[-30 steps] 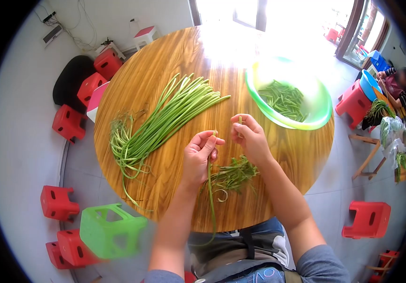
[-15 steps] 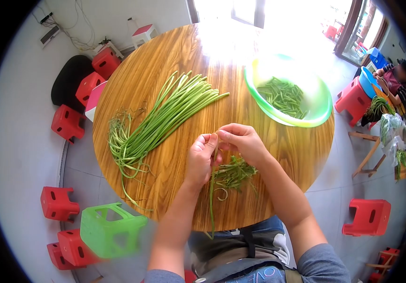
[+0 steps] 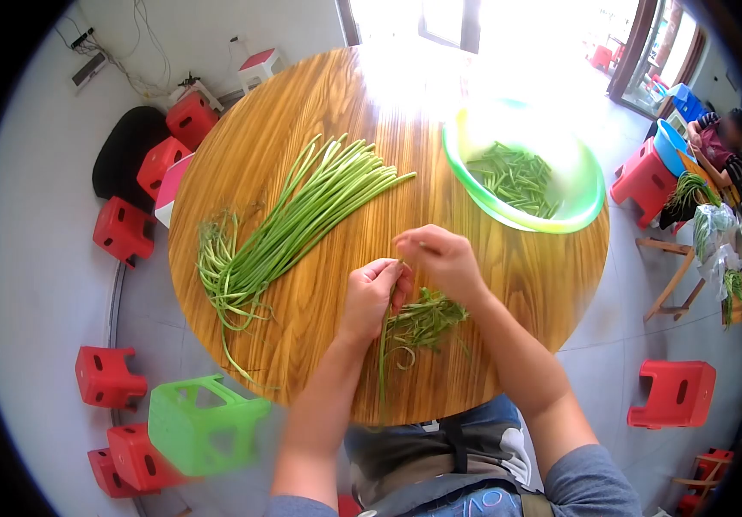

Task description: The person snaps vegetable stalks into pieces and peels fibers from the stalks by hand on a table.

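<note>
My left hand (image 3: 374,297) is closed on a single garlic scape (image 3: 383,349), which hangs down toward the table's near edge. Just above its top end, my right hand (image 3: 436,257) is raised with fingers pinched together; a small bit may be in them, but I cannot make it out. Beneath my hands lies a heap of green trimmings (image 3: 427,320), partly hidden by them. To the left, a bunch of long garlic scapes (image 3: 302,215) is spread with thin curly ends toward me. Short cut pieces (image 3: 517,178) fill part of a green-rimmed basin (image 3: 596,194) on the right.
The round wooden table (image 3: 242,146) carries everything. Red stools (image 3: 121,228) and a green stool (image 3: 203,426) stand on the left, another red stool (image 3: 672,394) on the right. At far right, a person (image 3: 715,146) sits by a blue basin (image 3: 670,148).
My right hand has lifted slightly away from the scape's top end, and my left hand has dropped a little. The bunch and basin stay put.
</note>
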Action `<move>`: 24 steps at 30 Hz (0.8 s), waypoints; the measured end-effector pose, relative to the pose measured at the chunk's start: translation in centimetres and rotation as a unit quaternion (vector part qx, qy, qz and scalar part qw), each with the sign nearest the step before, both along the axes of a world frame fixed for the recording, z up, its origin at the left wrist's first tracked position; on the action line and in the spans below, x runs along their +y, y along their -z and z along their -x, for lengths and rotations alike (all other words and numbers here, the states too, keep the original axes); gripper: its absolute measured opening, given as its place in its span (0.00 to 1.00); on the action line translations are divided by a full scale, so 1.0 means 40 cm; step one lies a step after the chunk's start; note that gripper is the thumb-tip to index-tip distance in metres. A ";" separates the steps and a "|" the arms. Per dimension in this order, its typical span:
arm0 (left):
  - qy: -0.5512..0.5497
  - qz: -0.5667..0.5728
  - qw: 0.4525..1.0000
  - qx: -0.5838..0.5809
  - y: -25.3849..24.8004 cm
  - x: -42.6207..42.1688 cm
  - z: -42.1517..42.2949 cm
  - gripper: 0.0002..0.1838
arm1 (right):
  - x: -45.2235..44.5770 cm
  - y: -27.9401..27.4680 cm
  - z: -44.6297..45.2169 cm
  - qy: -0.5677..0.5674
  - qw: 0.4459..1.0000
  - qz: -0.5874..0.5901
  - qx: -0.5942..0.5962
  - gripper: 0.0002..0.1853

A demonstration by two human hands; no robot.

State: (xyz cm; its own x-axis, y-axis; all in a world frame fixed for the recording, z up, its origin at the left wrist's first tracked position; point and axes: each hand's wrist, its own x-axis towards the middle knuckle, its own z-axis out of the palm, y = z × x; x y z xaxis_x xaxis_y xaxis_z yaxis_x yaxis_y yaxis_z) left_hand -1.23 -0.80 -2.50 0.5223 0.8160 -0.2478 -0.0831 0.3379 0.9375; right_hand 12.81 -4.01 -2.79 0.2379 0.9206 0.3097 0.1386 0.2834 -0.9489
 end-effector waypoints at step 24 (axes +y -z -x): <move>0.001 0.084 0.975 -0.207 -0.006 0.041 0.057 0.14 | 0.003 -0.032 -0.049 -0.063 0.869 0.140 0.470 0.08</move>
State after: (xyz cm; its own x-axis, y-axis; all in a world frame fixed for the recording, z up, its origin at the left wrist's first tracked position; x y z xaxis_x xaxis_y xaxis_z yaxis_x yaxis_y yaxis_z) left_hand -3.52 0.84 -2.26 0.6068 0.7815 -0.1448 -0.4425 0.4835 0.7552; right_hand 14.78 -3.87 -1.51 0.1574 0.9656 -0.2072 -0.7506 -0.0194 -0.6605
